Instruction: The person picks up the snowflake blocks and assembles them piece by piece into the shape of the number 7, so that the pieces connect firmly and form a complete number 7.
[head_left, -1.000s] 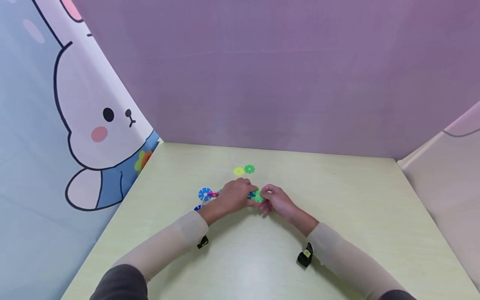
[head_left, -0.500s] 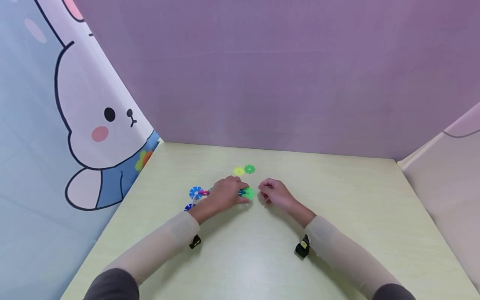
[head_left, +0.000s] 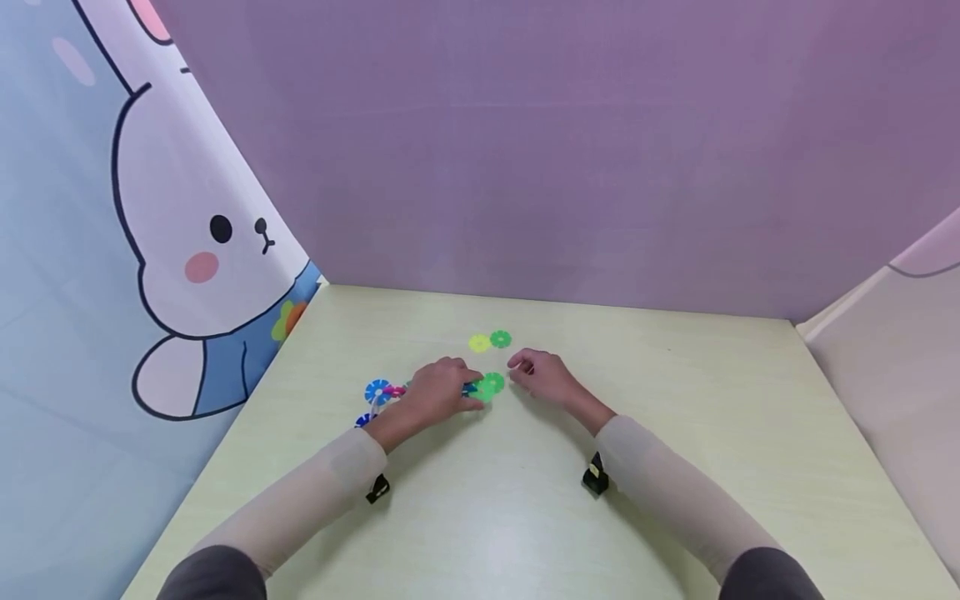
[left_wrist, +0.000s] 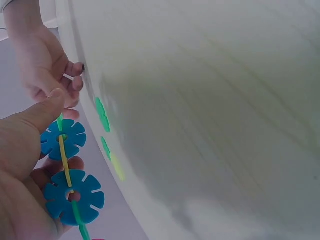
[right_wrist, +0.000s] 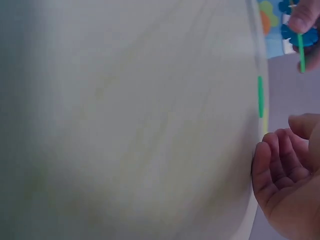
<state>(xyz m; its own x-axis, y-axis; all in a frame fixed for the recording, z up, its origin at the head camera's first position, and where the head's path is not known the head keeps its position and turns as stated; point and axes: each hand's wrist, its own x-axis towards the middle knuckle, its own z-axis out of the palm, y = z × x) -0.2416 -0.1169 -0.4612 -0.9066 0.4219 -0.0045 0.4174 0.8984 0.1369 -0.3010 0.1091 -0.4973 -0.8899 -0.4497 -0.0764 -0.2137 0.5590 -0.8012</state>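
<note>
My left hand [head_left: 429,390] grips a chain of slotted plastic snowflake discs. Two blue discs [left_wrist: 86,200] joined by a yellow disc [left_wrist: 65,161] show in the left wrist view, and a green disc [right_wrist: 301,54] sits edge-on at the chain's end by the thumb. More blue, pink and white discs trail left of the wrist; my palm hides part of the chain. A loose green disc [head_left: 494,382] lies on the table just beyond the chain's end. Right of it, my right hand [head_left: 549,379] hovers with fingers loosely bent, holding nothing.
Farther back on the table [head_left: 675,417] lie a yellow disc [head_left: 479,343] and another green disc [head_left: 501,339], side by side. A purple cloth wall [head_left: 555,167] rises behind the table, and a rabbit-print curtain [head_left: 195,250] hangs at the left.
My left hand has carried the chain leftward, uncovering the loose green disc on the table. My right hand has shifted slightly left and farther from me, apart from the chain.
</note>
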